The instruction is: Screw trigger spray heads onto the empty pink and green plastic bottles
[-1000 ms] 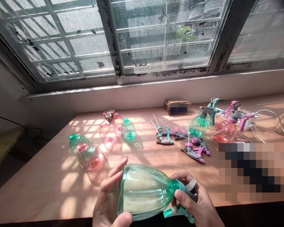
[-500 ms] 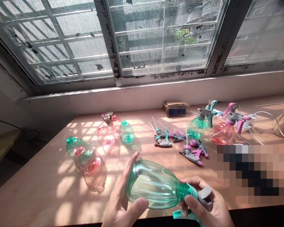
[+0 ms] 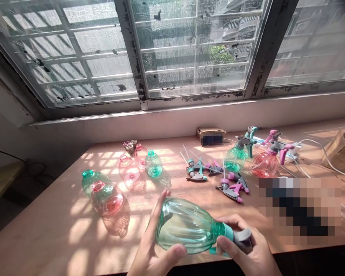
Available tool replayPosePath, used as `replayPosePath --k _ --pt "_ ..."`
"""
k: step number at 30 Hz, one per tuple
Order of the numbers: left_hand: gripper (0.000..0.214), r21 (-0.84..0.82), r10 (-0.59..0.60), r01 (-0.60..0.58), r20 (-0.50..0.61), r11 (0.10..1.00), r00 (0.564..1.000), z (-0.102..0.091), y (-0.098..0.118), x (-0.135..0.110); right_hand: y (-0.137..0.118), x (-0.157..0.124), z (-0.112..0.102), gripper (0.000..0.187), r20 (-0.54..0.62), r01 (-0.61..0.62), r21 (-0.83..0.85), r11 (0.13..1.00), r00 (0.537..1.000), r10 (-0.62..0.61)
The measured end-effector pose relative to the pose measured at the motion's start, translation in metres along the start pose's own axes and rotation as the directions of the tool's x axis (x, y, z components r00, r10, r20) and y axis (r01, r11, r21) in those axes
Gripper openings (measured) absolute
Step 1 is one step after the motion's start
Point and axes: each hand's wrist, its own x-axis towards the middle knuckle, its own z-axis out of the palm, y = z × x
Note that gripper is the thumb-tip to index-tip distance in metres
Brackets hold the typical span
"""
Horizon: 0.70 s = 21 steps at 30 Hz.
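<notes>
A clear green spray bottle point(image 3: 186, 226) lies on its side between my hands above the table's front edge, its base to the left. My left hand point(image 3: 158, 245) cups the base, fingers behind and thumb along the near side. My right hand point(image 3: 247, 245) is closed around the neck end, where a teal collar and grey trigger sprayer head point(image 3: 243, 239) are fitted on the bottle. Part of the teal trigger shows below the neck. Beyond the bottle, loose sprayer heads with teal parts point(image 3: 197, 174) and pink parts point(image 3: 231, 189) lie with their thin tubes sticking up.
To the left stand several open bottles, among them a green one point(image 3: 153, 165) and a red one point(image 3: 107, 199). Finished-looking spray bottles, green point(image 3: 235, 157) and red point(image 3: 264, 165), stand at the right. A small cardboard box point(image 3: 209, 136) is by the wall; a blurred patch covers the right.
The sprayer head has turned on the bottle's neck, its teal trigger now mostly tucked below. My hands keep hold of the bottle. The whole view has shifted slightly.
</notes>
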Motion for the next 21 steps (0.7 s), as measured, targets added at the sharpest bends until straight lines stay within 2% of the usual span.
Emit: replayPosePath --k 3,5,7,10,13,15,18,21 --pt "0.076 0.061 0.139 -0.139 0.015 0.988 0.990 0.008 0.004 -0.010 0.007 0.006 -0.010 0.051 0.156 -0.082 0.146 0.986 0.986 0.059" --pt "0.073 0.033 0.178 -0.178 -0.012 0.984 0.984 0.011 0.004 -0.014 0.014 0.007 -0.015 0.050 0.208 -0.107 0.226 0.968 0.976 0.060" --pt "0.081 -0.016 0.155 -0.156 -0.020 0.988 0.988 0.011 0.004 -0.016 0.018 0.005 -0.017 0.049 0.221 -0.128 0.269 0.955 0.973 0.068" --pt "0.089 -0.055 0.091 -0.089 0.034 0.994 0.995 0.002 0.006 -0.016 0.018 -0.004 -0.014 0.051 0.244 -0.136 0.271 0.953 0.967 0.069" --pt "0.075 0.006 0.025 -0.025 0.067 1.000 0.997 -0.008 0.010 -0.013 0.011 -0.010 -0.010 0.051 0.225 -0.083 0.245 0.966 0.974 0.027" --pt "0.074 0.075 0.004 -0.011 0.101 0.997 0.995 -0.013 0.013 -0.014 0.006 -0.008 -0.009 0.050 0.223 -0.084 0.232 0.969 0.974 0.031" --pt "0.073 0.127 0.055 -0.082 0.203 0.989 0.978 -0.016 0.016 -0.018 0.001 0.001 -0.012 0.055 0.335 -0.188 0.252 0.949 0.937 0.097" --pt "0.051 0.083 0.129 -0.153 0.238 0.985 0.963 -0.014 0.012 -0.018 0.003 0.010 -0.016 0.064 0.417 -0.264 0.284 0.922 0.900 0.130"
